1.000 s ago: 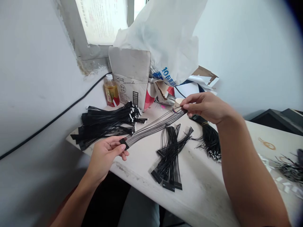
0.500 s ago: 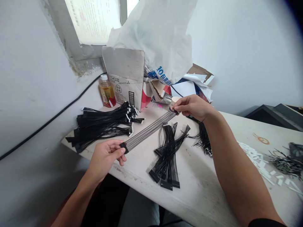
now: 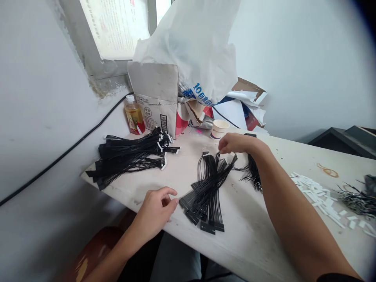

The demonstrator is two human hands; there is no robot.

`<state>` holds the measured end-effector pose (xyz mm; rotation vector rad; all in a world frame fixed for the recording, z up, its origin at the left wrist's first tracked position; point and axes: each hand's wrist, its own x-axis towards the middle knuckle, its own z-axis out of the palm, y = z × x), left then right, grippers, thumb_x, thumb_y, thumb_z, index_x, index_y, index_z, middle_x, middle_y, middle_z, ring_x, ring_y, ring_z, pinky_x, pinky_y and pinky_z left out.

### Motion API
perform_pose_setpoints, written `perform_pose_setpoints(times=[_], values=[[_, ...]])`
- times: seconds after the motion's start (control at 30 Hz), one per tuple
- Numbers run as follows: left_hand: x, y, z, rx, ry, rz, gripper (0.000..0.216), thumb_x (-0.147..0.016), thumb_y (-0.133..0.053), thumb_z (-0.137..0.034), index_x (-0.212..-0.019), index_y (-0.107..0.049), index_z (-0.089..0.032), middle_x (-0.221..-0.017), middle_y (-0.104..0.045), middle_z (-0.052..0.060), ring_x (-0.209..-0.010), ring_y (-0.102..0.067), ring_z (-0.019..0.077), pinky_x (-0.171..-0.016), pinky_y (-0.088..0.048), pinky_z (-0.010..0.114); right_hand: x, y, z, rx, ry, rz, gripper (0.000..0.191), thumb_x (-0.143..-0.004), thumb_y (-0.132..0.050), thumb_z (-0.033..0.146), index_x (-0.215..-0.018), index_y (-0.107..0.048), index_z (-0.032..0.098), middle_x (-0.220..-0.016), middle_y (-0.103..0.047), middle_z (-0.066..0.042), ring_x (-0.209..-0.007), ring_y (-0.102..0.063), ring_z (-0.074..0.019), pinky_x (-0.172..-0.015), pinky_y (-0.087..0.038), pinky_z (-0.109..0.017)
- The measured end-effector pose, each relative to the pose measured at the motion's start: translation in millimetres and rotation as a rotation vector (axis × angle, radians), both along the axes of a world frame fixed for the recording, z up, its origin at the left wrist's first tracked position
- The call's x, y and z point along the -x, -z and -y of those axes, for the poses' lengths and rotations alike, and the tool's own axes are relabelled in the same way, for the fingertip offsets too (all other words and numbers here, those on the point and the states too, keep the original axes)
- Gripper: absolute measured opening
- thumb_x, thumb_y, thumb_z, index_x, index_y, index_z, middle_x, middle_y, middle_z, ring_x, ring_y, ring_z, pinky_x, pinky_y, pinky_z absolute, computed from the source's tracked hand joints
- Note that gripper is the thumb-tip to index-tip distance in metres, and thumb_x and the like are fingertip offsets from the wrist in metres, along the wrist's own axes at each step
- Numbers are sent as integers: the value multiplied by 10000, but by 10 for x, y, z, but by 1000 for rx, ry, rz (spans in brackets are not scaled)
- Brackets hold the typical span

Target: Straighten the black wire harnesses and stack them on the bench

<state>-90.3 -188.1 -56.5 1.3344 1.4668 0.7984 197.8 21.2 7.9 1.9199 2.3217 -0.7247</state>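
Observation:
My left hand (image 3: pixel 158 205) rests on the table's front edge, fingers loosely apart, thumb tip touching the connector end of the middle pile of black wire harnesses (image 3: pixel 207 188). My right hand (image 3: pixel 235 143) reaches over the far end of that pile, its fingertips pinched on the loose wire ends of the top harness. A bigger pile of black harnesses (image 3: pixel 129 156) with white-tagged ends lies to the left. Another black wire bundle (image 3: pixel 252 170) lies partly hidden under my right forearm.
A paper cup (image 3: pixel 219 128), a drink bottle (image 3: pixel 134 116), and a cardboard box (image 3: pixel 155 98) under a white plastic bag stand at the back. White label strips (image 3: pixel 317 194) and more wires (image 3: pixel 357 201) lie at the right. A black cable (image 3: pixel 58 156) runs along the left wall.
The harness stretched between both hands has been laid onto the middle pile. My left hand moved right and let go of its connector; my right hand came down toward the pile's far end.

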Motion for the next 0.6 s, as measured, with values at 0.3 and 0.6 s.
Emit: perform_pose_setpoints(times=[0.3, 0.6], values=[[514, -130, -253, -293, -229, -431, 187, -835, -636, -361, -803, -754, -220, -594, -639, 3, -573, -590, 199, -588, -444, 302, 1493, 310, 432, -313, -414, -249, 162, -912, -586, 188, -971, -737, 184, -1071, -760, -92, -968, -683, -219, -804, -469, -294], [1540, -372, -269, -367, -622, -864, 313, -844, -667, -351, -1074, -709, -143, -1140, -682, 214, -1276, -516, 484, -1087, -343, 599, 1746, 558, 462, -256, -354, -252, 136, -894, -614, 197, -1010, -686, 193, -1115, -727, -127, -1003, -654, -278, -725, -408, -306]])
